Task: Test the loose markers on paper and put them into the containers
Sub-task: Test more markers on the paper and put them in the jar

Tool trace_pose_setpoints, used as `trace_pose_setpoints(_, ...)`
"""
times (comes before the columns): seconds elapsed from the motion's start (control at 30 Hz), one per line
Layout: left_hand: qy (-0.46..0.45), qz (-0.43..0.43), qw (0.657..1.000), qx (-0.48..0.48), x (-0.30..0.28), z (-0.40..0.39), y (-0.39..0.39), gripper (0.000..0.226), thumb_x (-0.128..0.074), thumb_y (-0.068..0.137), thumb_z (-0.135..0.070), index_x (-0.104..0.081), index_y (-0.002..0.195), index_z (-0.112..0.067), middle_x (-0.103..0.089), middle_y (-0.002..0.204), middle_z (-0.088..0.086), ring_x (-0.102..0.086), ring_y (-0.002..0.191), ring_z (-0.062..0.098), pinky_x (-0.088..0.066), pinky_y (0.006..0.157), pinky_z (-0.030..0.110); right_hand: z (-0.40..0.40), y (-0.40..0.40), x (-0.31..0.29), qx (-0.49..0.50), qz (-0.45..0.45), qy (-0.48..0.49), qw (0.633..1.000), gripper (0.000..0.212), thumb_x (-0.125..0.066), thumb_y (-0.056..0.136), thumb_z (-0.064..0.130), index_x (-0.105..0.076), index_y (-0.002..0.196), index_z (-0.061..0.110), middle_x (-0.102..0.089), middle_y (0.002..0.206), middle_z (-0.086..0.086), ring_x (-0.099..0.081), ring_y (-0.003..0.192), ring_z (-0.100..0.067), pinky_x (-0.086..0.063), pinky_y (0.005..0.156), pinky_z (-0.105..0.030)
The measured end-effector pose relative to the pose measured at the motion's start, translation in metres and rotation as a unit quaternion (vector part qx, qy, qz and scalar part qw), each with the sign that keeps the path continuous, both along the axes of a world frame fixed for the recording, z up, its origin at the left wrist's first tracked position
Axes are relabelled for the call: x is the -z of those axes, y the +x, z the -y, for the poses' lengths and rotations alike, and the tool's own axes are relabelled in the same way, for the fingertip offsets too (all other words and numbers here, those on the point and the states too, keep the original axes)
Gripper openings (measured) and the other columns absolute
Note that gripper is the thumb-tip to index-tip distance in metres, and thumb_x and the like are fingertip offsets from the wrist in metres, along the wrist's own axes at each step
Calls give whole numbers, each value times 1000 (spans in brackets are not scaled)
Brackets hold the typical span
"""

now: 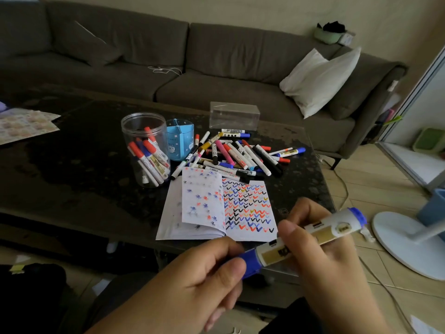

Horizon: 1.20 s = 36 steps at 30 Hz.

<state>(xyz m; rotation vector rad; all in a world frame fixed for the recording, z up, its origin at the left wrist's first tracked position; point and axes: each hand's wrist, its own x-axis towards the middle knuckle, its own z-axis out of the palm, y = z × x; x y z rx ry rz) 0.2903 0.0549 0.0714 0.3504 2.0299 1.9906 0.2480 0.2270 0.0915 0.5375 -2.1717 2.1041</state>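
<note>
Hands held one blue marker (305,239) low in the foreground, just off the near edge of the dark table (84,150). The left hand (204,278) pinched the blue cap (249,263) between thumb and fingers; the right hand (320,249) was wrapped around the white barrel. Beyond them an open notebook (216,208) lay flat, its right page filled with rows of red, blue and black ticks. Behind it sprawled a pile of loose markers (240,153). Left of the pile stood a clear jar (144,148) with several markers inside, a blue holder (179,141) beside it. A clear box (234,115) sat farthest, before the grey sofa (192,56).
</note>
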Motion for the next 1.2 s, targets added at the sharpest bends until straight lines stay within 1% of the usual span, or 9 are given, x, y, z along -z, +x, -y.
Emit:
trace_pose_setpoints(0.13,44,10,999,22,-6,-2,7,34,-50,77,-53,-56,91,-22,-43,56,-7,-33,41,3,-31,44,12,3,6,-4,-4,25,-47,999,24,-63,59,38,-46,52,22,-35,49,-4,-32,45,-10,-27,42,-18)
trace_pose_setpoints(0.27,46,1,999,23,-7,-3,7,24,-51,77,-53,-61,80,-32,-39,52,-11,-28,43,3,-27,44,14,8,8,-3,19,34,-55,998,26,-60,60,38,-41,54,21,-29,53,-14,-30,51,-18,-27,44,-24)
trace_pose_setpoints(0.47,35,-11,999,5,-5,-4,8,28,-51,76,-56,-61,81,-30,-40,51,-12,-27,42,3,-25,44,15,11,11,3,53,42,-62,996,24,-58,63,38,-43,56,21,-37,56,-8,-38,52,-15,-34,49,-31)
trace_pose_setpoints(0.53,26,-22,999,-12,-4,-5,8,29,-50,74,-57,-61,81,-30,-40,50,-12,-29,41,1,-25,44,14,15,13,3,48,64,-104,991,24,-59,62,36,-40,55,22,-27,61,-20,-30,54,-21,-24,52,-39)
trace_pose_setpoints(0.63,7,-41,999,-19,-4,-4,9,31,-49,74,-59,-60,83,-31,-42,49,-13,-32,40,0,-26,45,14,19,16,1,42,75,-135,987,26,-58,60,33,-35,53,23,-21,61,-19,-24,55,-24,-17,53,-43)
trace_pose_setpoints(0.8,-18,-78,996,-26,-5,-3,12,34,-47,76,-59,-59,86,-29,-43,49,-13,-34,42,1,-27,47,16,23,19,2,28,92,-172,980,25,-58,57,31,-35,52,25,-19,57,-12,-25,48,-15,-19,45,-32)
trace_pose_setpoints(1.0,28,-18,999,-35,15,5,-3,23,-53,75,-51,-63,81,-32,-41,52,-10,-31,44,2,-28,45,14,27,1,14,5,125,-88,988,28,-65,76,23,-42,61,19,-34,47,3,-32,42,-7,-31,41,-17)
trace_pose_setpoints(1.13,-92,-56,985,-132,14,42,-8,16,-56,78,-43,-62,88,-32,-50,58,-6,-41,50,4,-36,52,20,28,-10,9,-25,160,-51,986,32,-70,75,37,-58,80,8,-48,50,-2,-38,44,-8,-30,41,-15)
trace_pose_setpoints(1.2,-104,-74,974,-187,13,64,-2,16,-58,78,-38,-63,88,-26,-52,60,-5,-45,52,6,-38,53,20,39,-15,6,-48,157,7,986,32,-58,78,36,-62,86,5,-59,56,-2,-45,48,-9,-36,43,-15)
